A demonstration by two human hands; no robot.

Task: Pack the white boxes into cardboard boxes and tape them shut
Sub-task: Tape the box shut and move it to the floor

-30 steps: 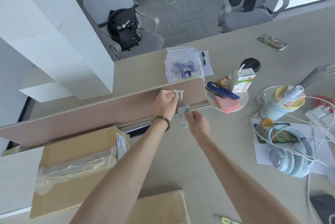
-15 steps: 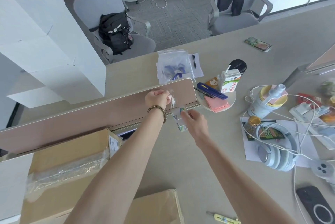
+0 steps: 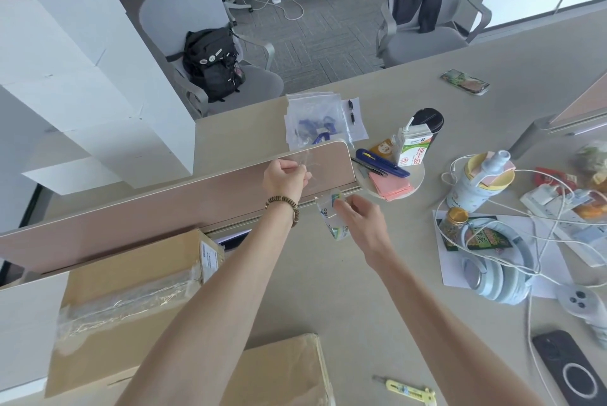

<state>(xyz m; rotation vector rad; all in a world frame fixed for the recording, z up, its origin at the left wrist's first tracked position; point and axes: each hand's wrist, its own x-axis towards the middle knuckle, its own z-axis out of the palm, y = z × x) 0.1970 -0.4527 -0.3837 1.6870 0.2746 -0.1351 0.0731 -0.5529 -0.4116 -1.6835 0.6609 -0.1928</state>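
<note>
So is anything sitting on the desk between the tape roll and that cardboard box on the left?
Nothing visible. The right hand holds the tape roll above the desk, and the left hand pinches the clear strip pulled off it. Only the left forearm crosses the bare desk between the roll and the cardboard box.

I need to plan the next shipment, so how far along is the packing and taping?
Done: the cardboard box at left looks taped shut. In hand: the right hand holds a tape roll while the left hand pinches its clear free end. Left: stacked white boxes remain unpacked; a second cardboard box lies nearest the camera.
</note>
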